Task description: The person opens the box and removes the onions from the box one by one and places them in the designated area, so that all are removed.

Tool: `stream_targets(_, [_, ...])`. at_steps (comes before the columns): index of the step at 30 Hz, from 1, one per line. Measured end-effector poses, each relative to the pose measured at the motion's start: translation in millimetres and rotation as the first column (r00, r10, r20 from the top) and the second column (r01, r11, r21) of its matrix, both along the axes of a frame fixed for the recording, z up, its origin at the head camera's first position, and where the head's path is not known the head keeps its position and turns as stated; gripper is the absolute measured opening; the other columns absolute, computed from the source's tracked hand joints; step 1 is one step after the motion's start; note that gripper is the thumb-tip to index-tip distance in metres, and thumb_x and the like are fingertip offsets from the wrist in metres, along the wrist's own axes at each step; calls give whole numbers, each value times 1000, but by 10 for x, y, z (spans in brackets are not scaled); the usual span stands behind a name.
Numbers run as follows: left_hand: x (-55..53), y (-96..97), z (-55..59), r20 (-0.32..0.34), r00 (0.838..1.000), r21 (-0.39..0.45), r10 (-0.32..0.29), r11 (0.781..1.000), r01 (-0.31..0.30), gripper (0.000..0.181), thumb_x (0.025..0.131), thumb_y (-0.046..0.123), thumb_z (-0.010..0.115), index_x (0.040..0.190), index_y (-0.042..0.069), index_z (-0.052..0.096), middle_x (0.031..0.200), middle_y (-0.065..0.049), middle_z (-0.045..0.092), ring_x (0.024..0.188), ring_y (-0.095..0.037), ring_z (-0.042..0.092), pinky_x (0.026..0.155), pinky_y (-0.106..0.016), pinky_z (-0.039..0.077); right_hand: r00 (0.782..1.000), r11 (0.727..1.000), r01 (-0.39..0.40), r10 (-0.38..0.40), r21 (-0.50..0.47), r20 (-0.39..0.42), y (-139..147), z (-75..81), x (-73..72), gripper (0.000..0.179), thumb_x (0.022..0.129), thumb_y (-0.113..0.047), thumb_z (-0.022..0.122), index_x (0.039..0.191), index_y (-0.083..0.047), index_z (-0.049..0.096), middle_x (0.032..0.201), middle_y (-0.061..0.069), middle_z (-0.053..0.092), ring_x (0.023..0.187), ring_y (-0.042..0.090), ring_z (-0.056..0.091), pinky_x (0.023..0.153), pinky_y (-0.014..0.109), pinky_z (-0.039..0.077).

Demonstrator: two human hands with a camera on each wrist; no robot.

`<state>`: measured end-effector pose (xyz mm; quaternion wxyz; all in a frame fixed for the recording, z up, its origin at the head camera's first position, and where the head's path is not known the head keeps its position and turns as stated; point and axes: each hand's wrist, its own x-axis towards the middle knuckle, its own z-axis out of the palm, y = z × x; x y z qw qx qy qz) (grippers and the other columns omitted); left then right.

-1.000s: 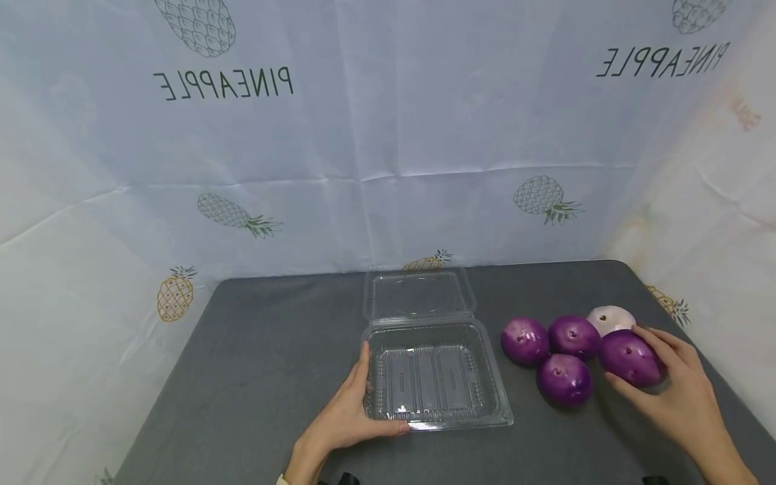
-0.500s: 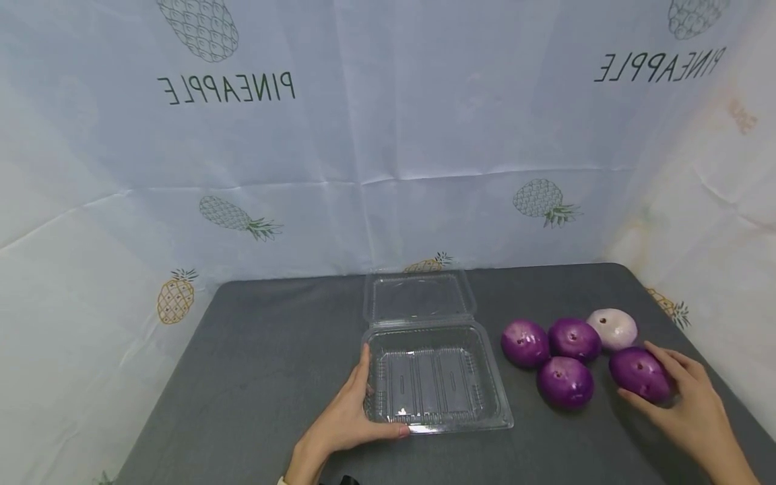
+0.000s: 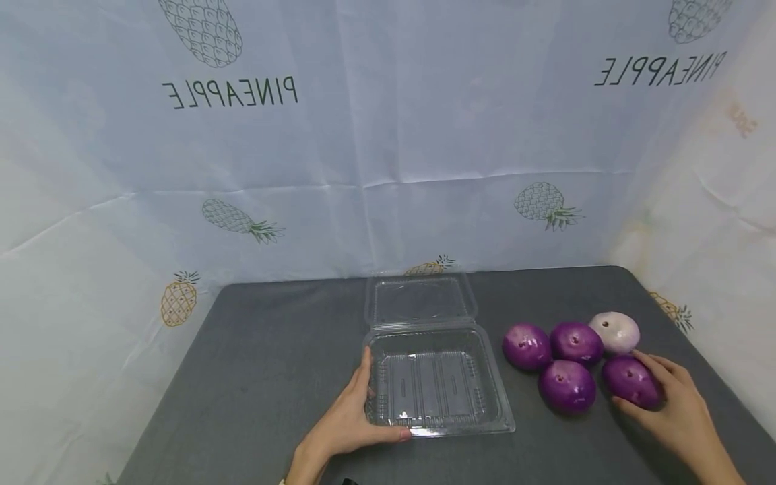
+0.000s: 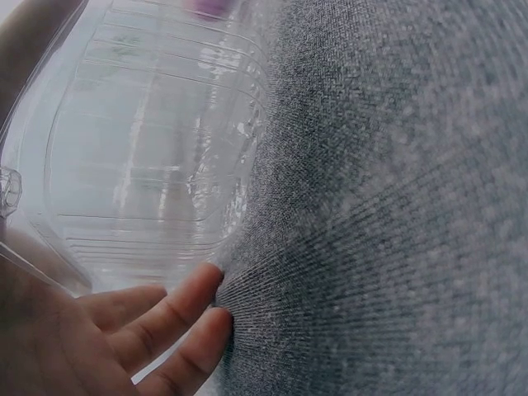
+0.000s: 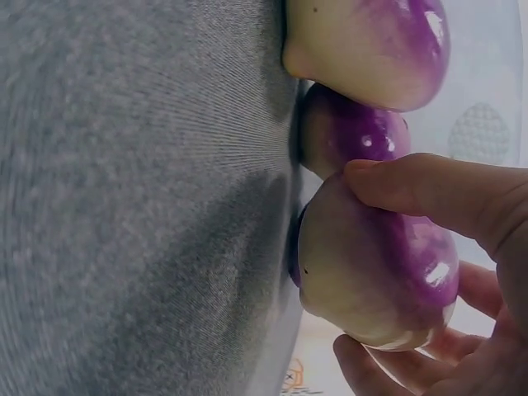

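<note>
A clear plastic clamshell container [image 3: 436, 384] lies with its lid folded back on the dark grey tabletop. My left hand [image 3: 348, 411] holds its near left corner, thumb along the front rim and fingers at the left side. In the left wrist view, fingertips [image 4: 198, 285] sit low by its wall. To the right, my right hand [image 3: 673, 404] grips a glossy purple-and-cream round fruit [image 3: 630, 382] between thumb and fingers, close over the cloth. The right wrist view shows its pale lower side [image 5: 346, 264] and the thumb [image 5: 412, 186] across its near side.
Beside the held fruit are more purple ones: a left one [image 3: 526, 347], a middle one [image 3: 576, 342] and a front one [image 3: 566, 386]. A paler, whitish one [image 3: 615, 331] sits behind. A pineapple-printed curtain [image 3: 394, 135] hangs behind the table [image 3: 279, 377].
My right hand first drew the held fruit right and toward me, away from the whitish one, then shifted it slightly back left. My left hand stays at the container's corner.
</note>
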<state>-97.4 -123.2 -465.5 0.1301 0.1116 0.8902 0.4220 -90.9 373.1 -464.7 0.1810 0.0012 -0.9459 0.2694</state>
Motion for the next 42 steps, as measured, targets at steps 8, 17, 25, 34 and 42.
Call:
stream_targets(8, [-7, 1, 5, 6, 1000, 9, -4, 1000, 4, 147, 68, 59, 90, 164, 21, -14, 169, -18, 23, 126, -28, 58, 101, -57, 50, 1000, 1000, -17, 17, 5, 10, -12, -53, -42, 90, 60, -5, 92, 140, 7, 52, 126, 42, 47, 106, 58, 48, 77, 75, 38])
stream_targets(17, [-5, -3, 7, 8, 1000, 6, -2, 1000, 2, 147, 68, 59, 90, 164, 21, -14, 168, -17, 25, 125, -25, 58, 100, -54, 51, 999, 1000, -23, 23, 9, 23, -12, -90, -58, 96, 59, -6, 93, 143, 7, 49, 123, 45, 47, 102, 62, 50, 73, 76, 40])
stream_targets(25, [-8, -1, -13, -5, 1000, -3, 9, 1000, -9, 147, 67, 60, 90, 165, 20, -12, 167, -16, 28, 122, -22, 58, 101, -51, 50, 998, 999, -33, 33, 5, 45, 4, -89, -68, 92, 62, -8, 93, 140, 10, 48, 121, 43, 52, 106, 56, 50, 76, 72, 40])
stream_targets(34, [12, 4, -16, -62, 998, -5, 0, 1000, 0, 147, 66, 60, 90, 165, 16, -9, 168, -14, 28, 127, -22, 57, 107, -51, 48, 998, 1000, -26, 25, 8, 61, 2, -84, -59, 94, 64, -10, 93, 142, 11, 45, 120, 45, 52, 104, 58, 52, 75, 73, 42])
stream_targets(42, [-1, 26, -28, -108, 994, 5, 2, 1000, -2, 147, 63, 61, 92, 166, 18, -5, 170, -16, 23, 136, -27, 52, 115, -58, 41, 997, 1000, -26, 26, -5, 72, -4, -69, -46, 95, 67, -12, 93, 145, 11, 43, 123, 45, 51, 106, 58, 51, 76, 73, 41])
